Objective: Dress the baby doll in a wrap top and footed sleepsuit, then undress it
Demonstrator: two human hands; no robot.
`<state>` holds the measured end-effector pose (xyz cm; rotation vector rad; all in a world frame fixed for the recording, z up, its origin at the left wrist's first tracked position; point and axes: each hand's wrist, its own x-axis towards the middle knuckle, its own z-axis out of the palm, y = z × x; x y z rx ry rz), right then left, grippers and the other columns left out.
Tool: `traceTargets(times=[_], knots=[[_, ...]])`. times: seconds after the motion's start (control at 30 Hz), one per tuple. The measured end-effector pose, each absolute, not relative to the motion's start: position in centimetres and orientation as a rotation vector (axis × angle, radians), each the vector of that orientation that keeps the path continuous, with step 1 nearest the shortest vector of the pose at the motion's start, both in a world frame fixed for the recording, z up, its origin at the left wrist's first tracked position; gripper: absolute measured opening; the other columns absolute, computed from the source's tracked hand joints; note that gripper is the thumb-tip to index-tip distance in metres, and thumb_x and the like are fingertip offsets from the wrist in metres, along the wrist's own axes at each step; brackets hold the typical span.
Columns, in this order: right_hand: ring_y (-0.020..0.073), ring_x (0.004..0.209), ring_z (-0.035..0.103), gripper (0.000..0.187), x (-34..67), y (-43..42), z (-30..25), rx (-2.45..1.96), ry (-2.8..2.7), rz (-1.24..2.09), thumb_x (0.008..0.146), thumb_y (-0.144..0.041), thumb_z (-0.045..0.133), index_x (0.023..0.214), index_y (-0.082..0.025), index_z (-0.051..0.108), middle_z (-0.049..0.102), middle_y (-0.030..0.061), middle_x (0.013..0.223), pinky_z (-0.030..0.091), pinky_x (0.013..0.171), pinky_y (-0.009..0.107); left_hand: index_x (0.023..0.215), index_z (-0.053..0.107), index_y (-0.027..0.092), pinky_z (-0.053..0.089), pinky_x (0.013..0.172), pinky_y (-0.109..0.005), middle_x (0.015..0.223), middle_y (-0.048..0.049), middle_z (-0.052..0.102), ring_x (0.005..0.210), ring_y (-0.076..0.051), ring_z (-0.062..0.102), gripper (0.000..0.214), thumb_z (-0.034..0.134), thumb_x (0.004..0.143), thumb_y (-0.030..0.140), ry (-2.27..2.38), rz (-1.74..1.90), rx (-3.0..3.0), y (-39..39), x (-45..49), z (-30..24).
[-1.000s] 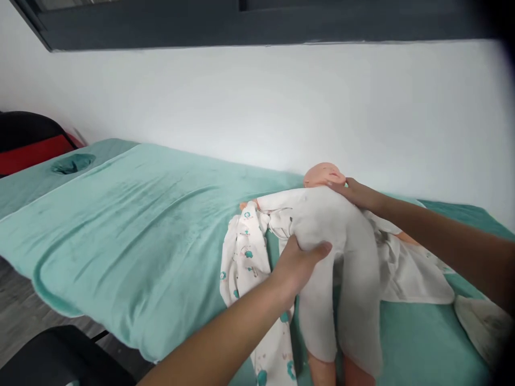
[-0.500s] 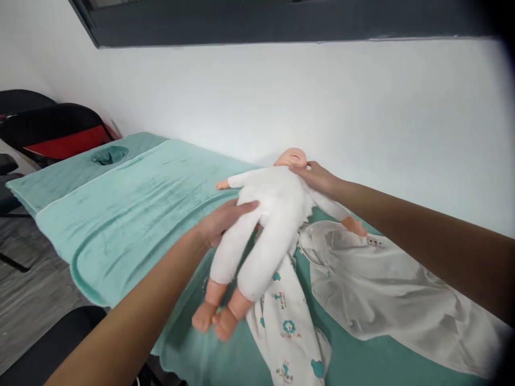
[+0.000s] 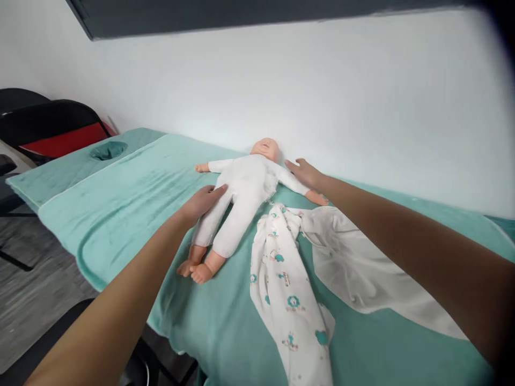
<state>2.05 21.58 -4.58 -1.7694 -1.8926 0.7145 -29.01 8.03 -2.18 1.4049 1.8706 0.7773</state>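
A baby doll [image 3: 249, 174] with a white cloth body lies on its back on the green bed cover, arms spread and head towards the wall. My left hand [image 3: 205, 202] is closed around its hip and upper leg, thumb on top; the other fingers are partly hidden. Beside the doll's head and above its outstretched arm is my right hand [image 3: 304, 172], fingers apart and holding nothing. Just right of the doll's legs lies a white baby garment [image 3: 287, 289] printed with green figures. A plain white cloth [image 3: 362, 268] spreads out beyond it, partly behind my right forearm.
The bed [image 3: 132, 198] has a soft green cover and a face hole [image 3: 108, 150] at its far left end. A white wall [image 3: 225, 86] runs along its back. Black folding chairs [image 3: 52, 126] stand at the left, and another dark chair [image 3: 60, 332] is at the lower left.
The doll has come down onto the bed, further left and nearer the wall. My right hand has let go of its head and neck area; my left hand has stayed at its hip.
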Motion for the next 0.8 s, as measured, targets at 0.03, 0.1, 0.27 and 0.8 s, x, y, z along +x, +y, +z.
traceTargets(times=[0.03, 0.1, 0.27, 0.8], knots=[[0.0260, 0.103, 0.066, 0.070, 4.0, 20.5, -4.8, -1.838, -1.910, 0.685, 0.094, -0.065, 0.033, 0.136, -0.010, 0.045, 0.066, 0.0194, 0.123, 0.049, 0.085, 0.033, 0.123, 0.059, 0.013, 0.050, 0.084, -0.040, 0.115, -0.0147, 0.068, 0.100, -0.028, 0.065, 0.057, 0.053, 0.087, 0.057, 2.024, 0.848, 1.540, 7.1, -28.4, -1.9], [0.0251, 0.096, 0.067, 0.062, 7.9, 17.6, -4.9, -1.972, -1.961, 0.610, 0.097, -0.059, 0.029, 0.126, -0.009, 0.052, 0.070, 0.0185, 0.113, 0.049, 0.082, 0.033, 0.117, 0.060, 0.016, 0.047, 0.090, -0.038, 0.117, -0.0139, 0.066, 0.105, -0.026, 0.063, 0.042, 0.046, 0.093, 0.047, 2.196, 0.977, 1.879, 4.5, -26.4, -1.4], [0.0319, 0.101, 0.064, 0.046, 15.0, 7.9, -4.0, -2.183, -2.187, 0.367, 0.091, -0.055, 0.047, 0.108, -0.015, 0.064, 0.069, 0.0173, 0.109, 0.046, 0.084, 0.041, 0.103, 0.061, 0.015, 0.047, 0.083, -0.036, 0.100, -0.0148, 0.068, 0.096, -0.028, 0.066, 0.050, 0.040, 0.093, 0.059, 1.955, 0.540, 2.225, -2.4, -18.6, -2.8], [0.0119, 0.070, 0.052, 0.031, 17.7, -13.5, 11.3, -1.411, -2.395, 0.204, 0.094, -0.041, 0.044, 0.085, -0.022, 0.067, 0.062, -0.0030, 0.075, 0.034, 0.063, 0.023, 0.102, 0.057, 0.019, 0.043, 0.094, -0.037, 0.109, -0.0072, 0.056, 0.106, -0.022, 0.052, 0.030, 0.052, 0.074, 0.010, 0.975, 1.263, 2.468, -14.1, -0.9, 4.1]])
